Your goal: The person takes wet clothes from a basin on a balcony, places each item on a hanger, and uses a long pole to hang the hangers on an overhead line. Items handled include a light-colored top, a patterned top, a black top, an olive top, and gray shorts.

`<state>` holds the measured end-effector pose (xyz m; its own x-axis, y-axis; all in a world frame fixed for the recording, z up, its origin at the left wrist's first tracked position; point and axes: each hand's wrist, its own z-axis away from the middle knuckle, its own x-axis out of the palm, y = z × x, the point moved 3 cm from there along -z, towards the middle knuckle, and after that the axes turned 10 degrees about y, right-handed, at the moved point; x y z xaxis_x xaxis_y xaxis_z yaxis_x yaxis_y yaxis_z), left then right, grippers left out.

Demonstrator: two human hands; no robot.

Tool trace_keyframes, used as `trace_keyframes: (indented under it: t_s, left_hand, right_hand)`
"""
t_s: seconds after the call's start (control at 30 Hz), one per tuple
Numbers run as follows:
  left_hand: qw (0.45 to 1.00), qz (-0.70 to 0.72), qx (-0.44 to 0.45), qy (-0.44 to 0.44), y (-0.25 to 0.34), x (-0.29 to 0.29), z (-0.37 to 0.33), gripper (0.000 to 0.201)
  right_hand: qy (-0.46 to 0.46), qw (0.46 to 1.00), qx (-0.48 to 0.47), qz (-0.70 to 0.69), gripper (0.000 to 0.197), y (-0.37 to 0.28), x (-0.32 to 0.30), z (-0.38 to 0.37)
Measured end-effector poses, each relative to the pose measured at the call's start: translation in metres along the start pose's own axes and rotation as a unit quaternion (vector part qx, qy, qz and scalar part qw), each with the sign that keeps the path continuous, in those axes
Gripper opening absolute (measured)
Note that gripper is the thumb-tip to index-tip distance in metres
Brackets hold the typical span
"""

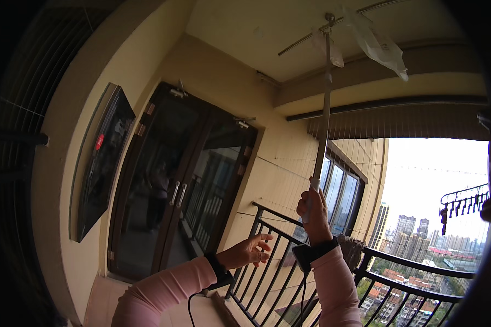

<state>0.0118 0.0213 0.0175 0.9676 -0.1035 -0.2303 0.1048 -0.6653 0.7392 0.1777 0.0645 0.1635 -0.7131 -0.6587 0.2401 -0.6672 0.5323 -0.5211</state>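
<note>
My right hand [315, 213] is wrapped round the pale lower grip of a long metal pole [326, 103], held nearly upright. The pole's top end reaches a thin hanging rod [297, 45] under the ceiling; whether it hooks onto the rod or only touches it, I cannot tell. A large clear plastic bag [375, 48] hangs from the rod to the right of the pole, and a smaller plastic bag [335, 55] hangs just beside the pole. My left hand [247, 252] is raised lower and to the left, its fingers loosely bent and apart, with nothing in it.
Dark glass double doors [183, 180] stand at the left, beside a black framed panel [103, 163] on the wall. A black metal railing [414, 267] runs along the balcony, with thin wires above it. At the far right hangs a rack with clips [463, 201].
</note>
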Motion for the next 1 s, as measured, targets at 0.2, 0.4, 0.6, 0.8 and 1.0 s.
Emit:
trace_keyframes:
  t_s: [0.2, 0.4, 0.6, 0.8, 1.0]
  left_hand:
    - [0.999, -0.011, -0.022, -0.028, -0.009, 0.006, -0.001, 0.070]
    - [0.997, 0.030, -0.032, -0.060, -0.021, 0.018, -0.005, 0.065]
    - [0.997, 0.044, -0.036, -0.058, -0.024, 0.018, -0.007, 0.059]
    - [0.997, 0.045, -0.041, -0.054, -0.029, 0.010, 0.001, 0.056]
    - [0.997, 0.047, -0.031, -0.044, -0.025, 0.003, 0.007, 0.059]
  right_hand:
    - [0.069, 0.990, -0.015, 0.118, 0.008, 0.018, -0.029, 0.043]
    - [0.047, 0.999, 0.013, 0.023, 0.019, 0.002, -0.031, 0.035]
    - [-0.013, 0.992, 0.056, -0.114, 0.044, -0.010, -0.005, 0.051]
    - [-0.027, 0.988, 0.054, -0.145, 0.047, -0.008, 0.015, 0.072]
    - [-0.072, 0.959, 0.079, -0.264, 0.046, -0.022, 0.039, 0.079]
